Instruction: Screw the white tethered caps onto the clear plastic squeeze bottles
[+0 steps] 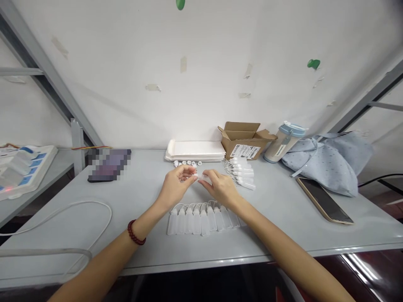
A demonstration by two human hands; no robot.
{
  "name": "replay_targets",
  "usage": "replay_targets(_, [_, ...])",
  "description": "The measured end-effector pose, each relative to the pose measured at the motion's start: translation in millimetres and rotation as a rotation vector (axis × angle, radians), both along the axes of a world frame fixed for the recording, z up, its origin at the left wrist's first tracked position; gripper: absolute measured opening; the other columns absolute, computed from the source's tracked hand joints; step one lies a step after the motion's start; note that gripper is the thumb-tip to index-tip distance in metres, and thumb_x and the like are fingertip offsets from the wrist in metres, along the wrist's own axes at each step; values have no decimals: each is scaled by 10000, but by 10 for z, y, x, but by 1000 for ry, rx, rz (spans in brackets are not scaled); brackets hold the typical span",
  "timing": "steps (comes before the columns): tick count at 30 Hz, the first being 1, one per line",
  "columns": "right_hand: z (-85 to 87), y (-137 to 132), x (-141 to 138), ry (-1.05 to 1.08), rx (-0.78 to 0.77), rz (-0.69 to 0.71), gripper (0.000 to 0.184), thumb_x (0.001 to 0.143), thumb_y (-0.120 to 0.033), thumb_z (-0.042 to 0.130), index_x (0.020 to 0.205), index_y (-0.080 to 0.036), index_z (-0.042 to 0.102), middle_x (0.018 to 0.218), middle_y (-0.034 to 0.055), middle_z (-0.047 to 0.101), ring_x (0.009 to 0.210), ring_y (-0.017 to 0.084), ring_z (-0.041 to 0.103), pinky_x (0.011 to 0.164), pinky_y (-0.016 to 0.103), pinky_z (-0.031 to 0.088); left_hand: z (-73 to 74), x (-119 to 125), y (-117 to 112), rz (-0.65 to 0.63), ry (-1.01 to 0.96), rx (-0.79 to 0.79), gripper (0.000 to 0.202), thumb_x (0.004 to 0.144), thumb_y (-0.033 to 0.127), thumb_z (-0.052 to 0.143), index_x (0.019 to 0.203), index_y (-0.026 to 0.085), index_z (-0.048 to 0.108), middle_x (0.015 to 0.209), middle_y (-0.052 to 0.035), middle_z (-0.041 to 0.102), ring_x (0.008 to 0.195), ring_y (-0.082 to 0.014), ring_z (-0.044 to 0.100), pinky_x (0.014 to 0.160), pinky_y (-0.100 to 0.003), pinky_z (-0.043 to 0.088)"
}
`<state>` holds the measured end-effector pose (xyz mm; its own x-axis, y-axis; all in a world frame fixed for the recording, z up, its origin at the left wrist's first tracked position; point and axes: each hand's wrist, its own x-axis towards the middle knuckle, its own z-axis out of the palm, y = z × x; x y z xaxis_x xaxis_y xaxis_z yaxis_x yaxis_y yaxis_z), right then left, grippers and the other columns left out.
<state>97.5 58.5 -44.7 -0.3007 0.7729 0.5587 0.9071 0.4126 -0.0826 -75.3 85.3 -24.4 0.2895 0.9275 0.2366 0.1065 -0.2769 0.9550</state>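
Note:
My left hand (176, 184) is closed in a pinch on a small white cap (195, 175), partly hidden by the fingers. Meeting it over the middle of the table, my right hand (222, 188) grips a small translucent plastic bottle (203, 177) with thumb and fingertips. The cap and the bottle are very close; whether they touch is unclear. Below my hands, a row of similar translucent bottles (197, 220) lies side by side, with thin white tubes or loops at their necks. More bottles with white caps (244, 171) lie right of my right hand. Several loose white caps (189, 162) sit behind my fingers.
A white stack of trays or sheets (198, 150) and an open cardboard box (247, 144) stand against the wall. To the right are a blue-lidded cup (285, 142), a light blue cloth bag (327, 161) and a phone (324, 201). White cables (107, 207) cross the left side.

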Motion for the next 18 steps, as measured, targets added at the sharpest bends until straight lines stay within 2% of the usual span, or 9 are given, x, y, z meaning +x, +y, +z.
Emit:
replay_targets(5, [64,0,51,25,-27,80,181,924,-298,483,1020,-168,565,909,81,663,655,156,615,531,239,395,29,-10,11,-28,-51,-69,231,686,274,706,866,152,631,906,-54,683,879,-187,643,860,-349,504])
replay_targets(9, [95,9,93,52,-16,173,152,914,-214,486,1039,-169,559,971,100,646,759,184,622,627,269,465,82,-11,-1,-35,-61,-145,242,660,275,727,847,152,637,889,-54,693,872,-194,650,852,-358,511])
replay_targets(14, [78,12,92,138,-14,247,187,919,-200,459,1077,-181,557,981,112,625,831,196,614,698,303,499,90,-20,-3,-36,-51,-94,228,654,285,729,822,153,650,893,-61,695,887,-199,648,865,-356,504])
replay_targets(18, [89,-2,88,244,-94,254,190,914,-257,485,1052,-169,580,899,95,641,723,170,606,630,274,484,68,-23,-7,-15,-41,-58,202,656,288,729,801,162,665,893,-57,694,878,-204,642,855,-354,503])
